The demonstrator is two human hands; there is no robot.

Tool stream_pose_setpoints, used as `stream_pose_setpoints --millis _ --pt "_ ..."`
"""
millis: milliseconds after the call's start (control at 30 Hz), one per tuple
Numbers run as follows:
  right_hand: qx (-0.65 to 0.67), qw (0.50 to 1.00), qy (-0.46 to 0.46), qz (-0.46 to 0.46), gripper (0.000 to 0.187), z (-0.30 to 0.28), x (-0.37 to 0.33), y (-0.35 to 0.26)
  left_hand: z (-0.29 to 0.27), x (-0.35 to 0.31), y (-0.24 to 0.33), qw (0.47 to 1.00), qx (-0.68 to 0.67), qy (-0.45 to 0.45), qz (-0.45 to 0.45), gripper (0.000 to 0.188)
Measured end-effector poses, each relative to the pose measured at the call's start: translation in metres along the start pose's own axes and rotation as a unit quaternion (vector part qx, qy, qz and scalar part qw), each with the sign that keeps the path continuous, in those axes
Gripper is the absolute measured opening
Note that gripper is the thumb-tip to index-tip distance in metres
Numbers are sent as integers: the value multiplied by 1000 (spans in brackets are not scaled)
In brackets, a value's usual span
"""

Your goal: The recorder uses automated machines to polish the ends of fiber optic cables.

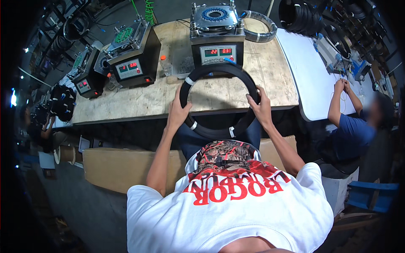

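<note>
1. While the left hand point(179, 111) and the right hand point(261, 106) grip opposite sides, we see a black coil point(240, 76) held between the white-shirted worker point(253, 219) and the desk point(274, 86), overlapping the near edge in our view.
2. We find the fingers point(261, 91) of both hands curled about the ring's outer side, thumbs toward its inner side, pinching the coil between them.
3. We judge the bundle moderately weighty, springy rather than rigid, a little slippery and hardly fragile; opposite sides look the best hold, clear of the white bands point(231, 131) that seem to bind it.
4. Beyond it, we note a boxy machine point(217, 55) with red lit digits, a blue ring point(215, 14) atop its metal plate point(200, 26), and an orange-capped bottle point(166, 66).
</note>
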State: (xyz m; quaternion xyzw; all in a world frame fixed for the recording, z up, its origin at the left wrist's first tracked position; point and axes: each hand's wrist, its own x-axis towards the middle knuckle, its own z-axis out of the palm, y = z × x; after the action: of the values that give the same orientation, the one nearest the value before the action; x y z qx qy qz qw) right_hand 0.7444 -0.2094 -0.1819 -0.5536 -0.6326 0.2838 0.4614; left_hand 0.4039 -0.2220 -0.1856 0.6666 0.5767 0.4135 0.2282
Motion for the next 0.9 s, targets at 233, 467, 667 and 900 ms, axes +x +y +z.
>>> stream_pose_setpoints --millis 233,467,667,900 --pt "-70 995 -67 29 63 15 -11 49 19 0 -24 986 52 -85 -135 64" --pt "-242 958 -149 28 60 13 4 57 38 11 -51 954 219 -140 -149 67" --pt "-372 900 -227 21 54 8 28 53 42 17 -32 937 279 -139 -157 72" --pt "-328 906 -249 95 74 6 52 61 46 42 -37 951 237 -116 -160 69"
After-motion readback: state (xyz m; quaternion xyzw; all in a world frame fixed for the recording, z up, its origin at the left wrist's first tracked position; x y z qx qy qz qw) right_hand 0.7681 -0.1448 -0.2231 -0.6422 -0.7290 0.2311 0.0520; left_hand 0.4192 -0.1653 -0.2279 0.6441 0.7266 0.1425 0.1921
